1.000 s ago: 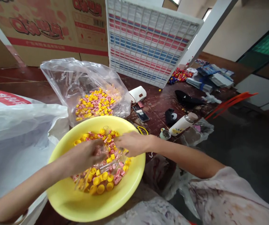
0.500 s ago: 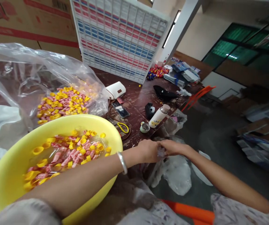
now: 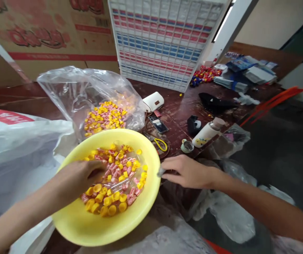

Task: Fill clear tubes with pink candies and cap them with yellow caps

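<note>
A yellow basin (image 3: 151, 155) holds pink-wrapped candies (image 3: 117, 170) mixed with small yellow ring-like caps (image 3: 111, 210) and clear plastic pieces (image 3: 121, 183). Over its left side reaches my left hand (image 3: 84, 176), fingers bent down at the heap; their tips are blurred and partly hidden. At the basin's right rim, my right hand (image 3: 184, 171) is closed, thumb and fingers pinching a small grey translucent piece (image 3: 161, 172) too unclear to name. Behind the basin, an open clear plastic bag (image 3: 88, 83) contains more caps and candies.
Yellow-handled scissors (image 3: 160, 144), a phone (image 3: 158, 123), a white pouch (image 3: 153, 101), a small cup (image 3: 187, 146) and a flask (image 3: 206, 133) lie or stand on the dark red table (image 3: 175, 109). A white wire rack (image 3: 162, 46) stands behind. Plastic bags (image 3: 230, 215) hang at the right.
My hands, together right of the basin before, have parted. My left hand moved left into the basin; my right is at its rim. The view has turned left.
</note>
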Motion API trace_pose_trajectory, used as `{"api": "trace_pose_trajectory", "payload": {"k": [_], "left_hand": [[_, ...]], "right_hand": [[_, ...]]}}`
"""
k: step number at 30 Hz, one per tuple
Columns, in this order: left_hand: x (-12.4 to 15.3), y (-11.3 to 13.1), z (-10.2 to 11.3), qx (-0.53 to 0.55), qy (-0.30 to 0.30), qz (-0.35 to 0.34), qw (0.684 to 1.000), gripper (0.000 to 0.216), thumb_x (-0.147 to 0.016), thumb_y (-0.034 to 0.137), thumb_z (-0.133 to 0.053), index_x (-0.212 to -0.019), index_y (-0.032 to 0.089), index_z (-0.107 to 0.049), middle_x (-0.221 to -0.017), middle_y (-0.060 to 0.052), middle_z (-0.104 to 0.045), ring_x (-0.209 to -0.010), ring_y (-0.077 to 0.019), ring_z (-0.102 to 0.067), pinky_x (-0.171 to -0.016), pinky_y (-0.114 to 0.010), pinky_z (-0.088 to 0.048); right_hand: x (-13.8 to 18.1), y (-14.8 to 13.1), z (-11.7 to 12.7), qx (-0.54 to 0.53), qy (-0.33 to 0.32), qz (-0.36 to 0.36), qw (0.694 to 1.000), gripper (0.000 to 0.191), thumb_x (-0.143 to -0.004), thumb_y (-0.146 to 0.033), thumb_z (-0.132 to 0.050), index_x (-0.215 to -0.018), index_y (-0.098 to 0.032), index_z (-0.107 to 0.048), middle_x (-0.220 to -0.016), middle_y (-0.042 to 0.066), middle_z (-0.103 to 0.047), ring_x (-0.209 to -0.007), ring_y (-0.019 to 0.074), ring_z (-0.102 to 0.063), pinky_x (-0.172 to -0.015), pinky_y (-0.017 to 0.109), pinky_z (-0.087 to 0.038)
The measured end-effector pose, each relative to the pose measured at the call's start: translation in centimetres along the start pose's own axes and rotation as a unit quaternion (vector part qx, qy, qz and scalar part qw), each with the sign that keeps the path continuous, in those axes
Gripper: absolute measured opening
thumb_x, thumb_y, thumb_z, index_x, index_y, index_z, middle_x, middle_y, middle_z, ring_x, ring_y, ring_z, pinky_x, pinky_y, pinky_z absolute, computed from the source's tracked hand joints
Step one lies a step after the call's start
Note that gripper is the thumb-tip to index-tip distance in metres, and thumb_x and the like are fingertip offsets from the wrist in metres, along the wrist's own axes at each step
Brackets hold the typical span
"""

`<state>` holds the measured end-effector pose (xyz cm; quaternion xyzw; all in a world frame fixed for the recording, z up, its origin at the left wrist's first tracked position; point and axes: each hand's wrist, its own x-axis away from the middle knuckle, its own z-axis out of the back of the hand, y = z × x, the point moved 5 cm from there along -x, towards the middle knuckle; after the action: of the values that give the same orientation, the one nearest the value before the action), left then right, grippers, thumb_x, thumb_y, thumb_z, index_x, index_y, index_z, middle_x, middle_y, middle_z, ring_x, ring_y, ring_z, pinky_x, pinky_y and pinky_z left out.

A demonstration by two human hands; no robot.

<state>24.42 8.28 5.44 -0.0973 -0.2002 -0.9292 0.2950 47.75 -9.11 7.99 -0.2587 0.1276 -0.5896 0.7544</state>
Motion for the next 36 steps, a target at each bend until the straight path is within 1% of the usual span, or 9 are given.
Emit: {"api": "trace_pose_trajectory", "payload": {"k": [5, 11, 16, 20, 22, 26, 30, 33, 36], "left_hand": [[1.4, -0.8, -5.2, -0.042, -0.054, 0.005, 0.998, 0.031, -0.098, 0.024, -0.045, -0.105, 0.027, -0.076, -0.109, -0.006, -0.079, -0.100, -0.0256, -0.074, -0.079, -0.033, -0.054], [1.0, -1.7, -5.0, -0.135, 0.010, 0.068, 0.988, 0.050, -0.091, -0.003, -0.036, -0.128, 0.012, -0.066, -0.140, -0.021, -0.061, -0.129, -0.0343, -0.059, -0.084, -0.041, -0.060], [0.9, -2.2, -3.8, -0.189, 0.040, 0.102, 0.976, 0.053, -0.087, -0.010, -0.028, -0.120, 0.004, -0.067, -0.114, -0.021, -0.069, -0.104, -0.0358, -0.067, -0.075, -0.045, -0.060], [0.2, -2.0, -3.0, -0.211, 0.060, 0.091, 0.971, 0.055, -0.087, -0.010, -0.024, -0.119, 0.004, -0.067, -0.111, -0.020, -0.067, -0.100, -0.0359, -0.066, -0.070, -0.044, -0.058], [-0.4, -2.2, -3.0, -0.212, 0.054, 0.069, 0.973, 0.052, -0.088, -0.009, -0.027, -0.119, 0.004, -0.067, -0.108, -0.019, -0.069, -0.102, -0.0372, -0.065, -0.069, -0.044, -0.057], [-1.8, -2.9, -3.3, -0.198, 0.033, 0.032, 0.979, 0.046, -0.086, -0.008, -0.032, -0.107, 0.008, -0.070, -0.100, -0.016, -0.072, -0.095, -0.0364, -0.067, -0.066, -0.043, -0.055], [-2.3, -3.2, -3.4, -0.169, 0.020, -0.016, 0.985, 0.038, -0.086, -0.003, -0.040, -0.099, 0.015, -0.071, -0.099, -0.013, -0.075, -0.097, -0.0353, -0.067, -0.069, -0.043, -0.052], [-2.0, -2.9, -3.2, -0.140, 0.012, -0.063, 0.988, 0.026, -0.085, 0.008, -0.052, -0.100, 0.020, -0.070, -0.101, -0.010, -0.076, -0.105, -0.0341, -0.064, -0.082, -0.045, -0.051], [-1.5, -2.8, -2.3, -0.057, 0.025, -0.096, 0.993, 0.019, -0.081, 0.012, -0.057, -0.097, 0.020, -0.066, -0.103, -0.009, -0.070, -0.093, -0.0276, -0.066, -0.081, -0.040, -0.051]], "right_hand": [[-9.5, -4.5, -6.4, 0.108, -0.113, 0.099, 0.983, 0.015, -0.100, -0.018, -0.054, -0.093, -0.017, -0.067, -0.089, 0.005, -0.074, -0.083, 0.0195, -0.066, -0.071, 0.028, -0.045], [-12.9, -6.0, -12.2, 0.219, -0.131, 0.138, 0.957, 0.033, -0.087, -0.016, -0.066, -0.118, -0.010, -0.061, -0.113, 0.015, -0.071, -0.107, 0.0318, -0.063, -0.079, 0.041, -0.053], [-11.8, -4.9, -9.7, 0.187, -0.223, 0.096, 0.952, 0.037, -0.087, -0.033, -0.066, -0.118, -0.012, -0.063, -0.102, 0.014, -0.074, -0.088, 0.0301, -0.070, -0.066, 0.036, -0.050], [-11.9, -1.8, -4.6, 0.227, -0.131, -0.003, 0.965, 0.020, -0.094, -0.030, -0.057, -0.106, -0.018, -0.067, -0.102, 0.010, -0.073, -0.085, 0.0245, -0.070, -0.065, 0.030, -0.046], [-12.1, -0.7, -3.5, 0.256, -0.132, -0.013, 0.957, 0.016, -0.095, -0.026, -0.058, -0.102, -0.019, -0.070, -0.102, 0.010, -0.073, -0.089, 0.0246, -0.070, -0.066, 0.029, -0.044], [-12.3, -0.9, -5.0, 0.269, -0.222, 0.039, 0.936, 0.015, -0.087, -0.010, -0.061, -0.093, -0.019, -0.072, -0.090, 0.007, -0.076, -0.086, 0.0242, -0.072, -0.063, 0.028, -0.042], [-12.2, -2.5, -7.6, 0.267, -0.252, 0.062, 0.928, 0.012, -0.088, -0.011, -0.061, -0.091, -0.016, -0.071, -0.085, 0.009, -0.077, -0.080, 0.0249, -0.074, -0.064, 0.030, -0.047], [-12.0, -2.9, -8.8, 0.286, -0.261, 0.040, 0.921, 0.015, -0.093, -0.011, -0.057, -0.103, -0.012, -0.069, -0.089, 0.012, -0.077, -0.082, 0.0257, -0.074, -0.068, 0.032, -0.052], [-12.4, -2.6, -8.9, 0.296, -0.271, 0.033, 0.915, 0.025, -0.095, -0.012, -0.055, -0.118, -0.010, -0.063, -0.094, 0.014, -0.077, -0.082, 0.0262, -0.075, -0.066, 0.034, -0.055]]}}
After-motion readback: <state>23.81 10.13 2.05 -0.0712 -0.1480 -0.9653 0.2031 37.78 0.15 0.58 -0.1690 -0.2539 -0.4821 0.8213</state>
